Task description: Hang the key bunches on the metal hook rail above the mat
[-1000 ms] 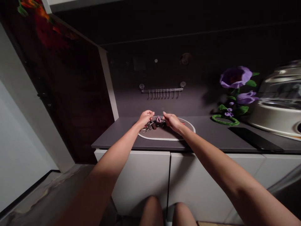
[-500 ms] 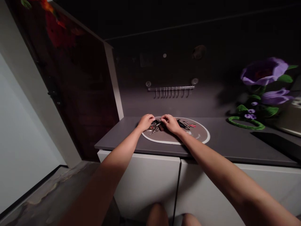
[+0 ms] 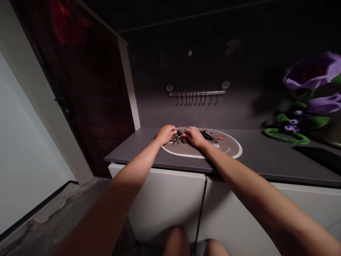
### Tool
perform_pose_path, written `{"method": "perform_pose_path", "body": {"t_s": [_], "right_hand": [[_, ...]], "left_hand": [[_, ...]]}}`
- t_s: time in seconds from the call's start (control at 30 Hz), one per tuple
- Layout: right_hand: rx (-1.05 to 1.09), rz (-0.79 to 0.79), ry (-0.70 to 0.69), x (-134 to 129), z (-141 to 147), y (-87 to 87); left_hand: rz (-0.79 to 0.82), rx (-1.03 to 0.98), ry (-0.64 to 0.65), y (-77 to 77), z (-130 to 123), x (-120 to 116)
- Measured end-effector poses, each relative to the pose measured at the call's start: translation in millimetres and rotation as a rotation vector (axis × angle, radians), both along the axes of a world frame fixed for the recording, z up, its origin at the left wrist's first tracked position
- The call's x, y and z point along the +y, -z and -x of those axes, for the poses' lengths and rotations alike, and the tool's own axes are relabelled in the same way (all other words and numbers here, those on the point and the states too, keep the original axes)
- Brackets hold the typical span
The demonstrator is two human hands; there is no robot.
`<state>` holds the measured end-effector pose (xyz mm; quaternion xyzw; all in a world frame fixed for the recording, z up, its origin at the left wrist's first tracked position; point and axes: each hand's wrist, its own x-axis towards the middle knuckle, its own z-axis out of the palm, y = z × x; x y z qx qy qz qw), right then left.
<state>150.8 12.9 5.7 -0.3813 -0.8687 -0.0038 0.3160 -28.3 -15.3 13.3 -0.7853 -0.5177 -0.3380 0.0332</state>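
Note:
A bunch of keys lies on the left part of an oval brown mat with a white rim. My left hand is at its left side, fingers curled together on the keys. From the right, my right hand reaches in with thumb and fingers pinched at the bunch; its fingertips are small and partly hidden. A small dark-brown block sits between the hands, close to the right fingertips. Just beyond my right hand rests a second cluster of keys and cords with a red piece.
The mat is on a dark grey countertop above white cabinet doors. A clear rail with several hooks is fixed to the wall. Purple plush flowers with a green ring base stand right. A dark door is left.
The view has shifted slightly, so the rail and mat sit higher in the picture. Both hands stay at the bunch of keys, with only slight finger movement.

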Motion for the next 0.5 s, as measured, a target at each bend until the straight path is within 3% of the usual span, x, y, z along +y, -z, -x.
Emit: {"method": "perform_pose_path", "body": {"t_s": [0.23,0.5], "right_hand": [[0.134,0.041,0.002,-2.3,-3.0,-3.6],[0.410,0.201,0.009,1.6,-4.8,-2.4]], "left_hand": [[-0.018,-0.017,-0.005,1.4,1.3,3.0],[-0.037,-0.040,-0.007,0.7,0.2,3.5]]}}
